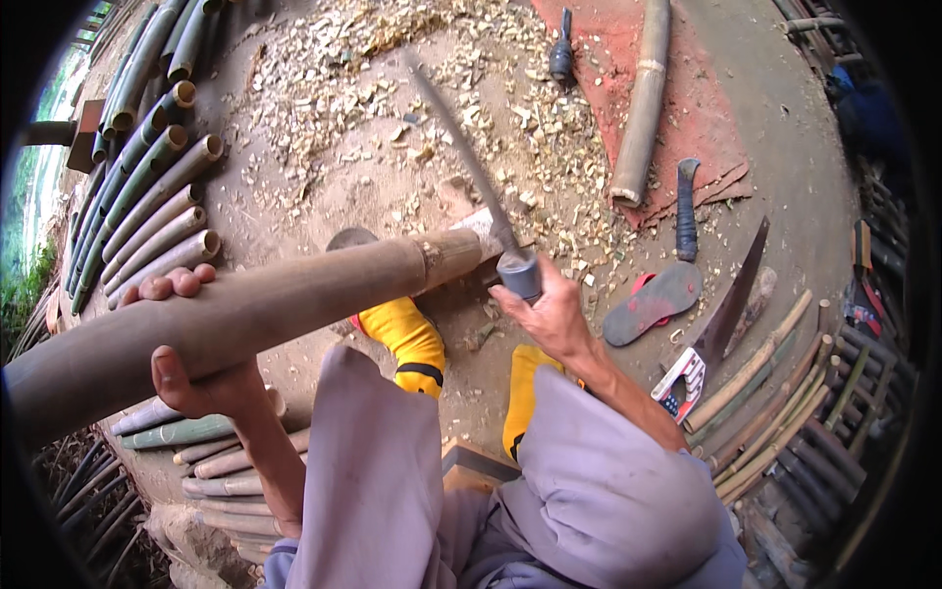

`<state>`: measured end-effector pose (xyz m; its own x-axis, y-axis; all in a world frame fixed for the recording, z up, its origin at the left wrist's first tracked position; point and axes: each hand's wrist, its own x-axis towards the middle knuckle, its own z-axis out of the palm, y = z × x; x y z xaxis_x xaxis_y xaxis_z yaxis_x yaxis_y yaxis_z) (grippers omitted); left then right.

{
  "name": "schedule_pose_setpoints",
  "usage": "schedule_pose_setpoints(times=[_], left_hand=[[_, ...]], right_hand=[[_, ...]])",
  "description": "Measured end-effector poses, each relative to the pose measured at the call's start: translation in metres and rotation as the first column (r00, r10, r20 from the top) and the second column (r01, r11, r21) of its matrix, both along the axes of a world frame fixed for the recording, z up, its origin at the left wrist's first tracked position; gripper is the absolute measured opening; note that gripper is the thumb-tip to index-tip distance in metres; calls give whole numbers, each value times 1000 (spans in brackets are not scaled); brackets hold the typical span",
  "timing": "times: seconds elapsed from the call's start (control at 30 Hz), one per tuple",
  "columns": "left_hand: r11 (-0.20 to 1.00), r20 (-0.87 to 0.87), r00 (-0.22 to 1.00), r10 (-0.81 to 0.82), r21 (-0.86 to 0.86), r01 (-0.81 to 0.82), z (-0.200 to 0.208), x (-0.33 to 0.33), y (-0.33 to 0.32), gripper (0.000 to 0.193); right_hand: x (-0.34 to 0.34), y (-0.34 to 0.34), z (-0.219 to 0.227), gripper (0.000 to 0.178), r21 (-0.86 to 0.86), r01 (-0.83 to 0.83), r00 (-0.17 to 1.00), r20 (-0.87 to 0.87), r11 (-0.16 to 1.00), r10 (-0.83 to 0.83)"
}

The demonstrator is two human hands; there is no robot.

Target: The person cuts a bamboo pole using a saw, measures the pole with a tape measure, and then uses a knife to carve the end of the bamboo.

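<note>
A thick brown bamboo pole slants from the lower left up to the middle, its far end cut to a pale face. My left hand is wrapped around it from below, with the thumb on the near side and the fingertips showing over the far side. In my right hand is a machete, gripped by its handle with a grey collar. The slightly blurred blade points up and away, crossing just beside the pole's pale end. Whether blade and bamboo touch, I cannot tell.
Wood chips litter the ground ahead. Bamboo lengths are stacked at left. On the right lie a handsaw, a sandal, a dark-handled tool, a red sheet bearing another bamboo length, and several thin poles.
</note>
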<state>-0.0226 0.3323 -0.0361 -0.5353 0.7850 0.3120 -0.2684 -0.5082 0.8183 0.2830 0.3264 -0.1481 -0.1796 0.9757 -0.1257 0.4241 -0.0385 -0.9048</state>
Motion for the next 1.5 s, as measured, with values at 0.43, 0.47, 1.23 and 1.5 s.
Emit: schedule_pose_setpoints(times=[0.43, 0.47, 1.23, 1.5], left_hand=[[975, -101, 976, -192, 91, 201, -10, -17, -1, 71], [981, -103, 979, -176, 67, 183, -10, -20, -9, 71], [911, -157, 939, 307, -236, -337, 24, 44, 8, 63], [968, -89, 974, 210, -118, -220, 10, 19, -3, 68]], right_hand=[[5, -6, -16, 34, -146, -124, 990, 54, 982, 133], [-1, -11, -2, 33, -65, -93, 995, -32, 994, 91], [-6, -17, -42, 38, 174, 17, 992, 117, 985, -38], [-7, -3, 10, 35, 0, 39, 999, -29, 999, -39]])
